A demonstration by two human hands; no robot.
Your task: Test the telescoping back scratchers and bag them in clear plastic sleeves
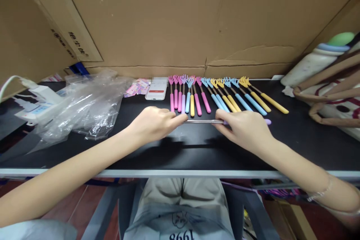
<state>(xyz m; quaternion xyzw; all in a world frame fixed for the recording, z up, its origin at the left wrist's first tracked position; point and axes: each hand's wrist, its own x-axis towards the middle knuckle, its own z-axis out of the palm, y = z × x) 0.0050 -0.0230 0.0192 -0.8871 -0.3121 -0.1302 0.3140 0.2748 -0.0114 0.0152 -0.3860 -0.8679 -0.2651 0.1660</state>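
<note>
1. Containers: crumpled clear plastic bags (84,108) lie at the left end of the black tabletop (197,150); nothing is visible inside them. A cloth tote bag (332,101) with brown straps sits at the right end; its contents cannot be seen. A pale bottle (312,63) with a green cap leans at the rear right corner.
2. Along the rear edge is a row of back scratchers (225,97), claw heads toward the cardboard wall (168,26), with pink, lilac, blue and yellow handles. A phone (156,90) lies just left of the row, with pink packets (137,87) beside it. A power strip (39,101) is at the far left.
3. Hand pose: both forearms reach in over the front edge. The left hand (153,123) is curled, knuckles up, fingertips pointing right. The right hand (244,129) mirrors it, fingertips pointing left.
4. Grip: both hands are closed on one telescopic back scratcher (201,121). The left fingertips pinch the left end of its thin metal rod; the right fingers wrap the handle end.
5. Position: the rod runs level between the hands, parallel to the front edge and just in front of the row's handle tips. A lilac handle tip shows past the right hand. The claw head is not visible.
</note>
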